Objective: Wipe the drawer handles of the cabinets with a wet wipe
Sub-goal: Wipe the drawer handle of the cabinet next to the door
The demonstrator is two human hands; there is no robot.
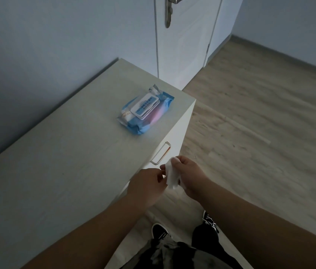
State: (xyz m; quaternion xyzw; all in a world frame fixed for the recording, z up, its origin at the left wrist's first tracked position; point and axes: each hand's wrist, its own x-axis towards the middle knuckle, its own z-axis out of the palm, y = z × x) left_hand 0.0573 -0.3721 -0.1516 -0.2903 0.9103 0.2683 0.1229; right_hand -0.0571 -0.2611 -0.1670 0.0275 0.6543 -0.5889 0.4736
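Both hands at lower centre, left hand and right hand, fingers pinching the wet wipe — probably folding it into a pad. The drawer handle sits just above; wipes pack lies mid-frame on the counter.

The left forearm in the lower left of the frame and the right forearm in the lower right were bare up to the frame edge. The left hand and right hand were bare too. At the bottom centre, the left shoe was black with a white edge, and the right shoe was black with white markings. A black trouser leg covered the right leg. Beside it was blurred grey-black fabric, perhaps a shirt hem.
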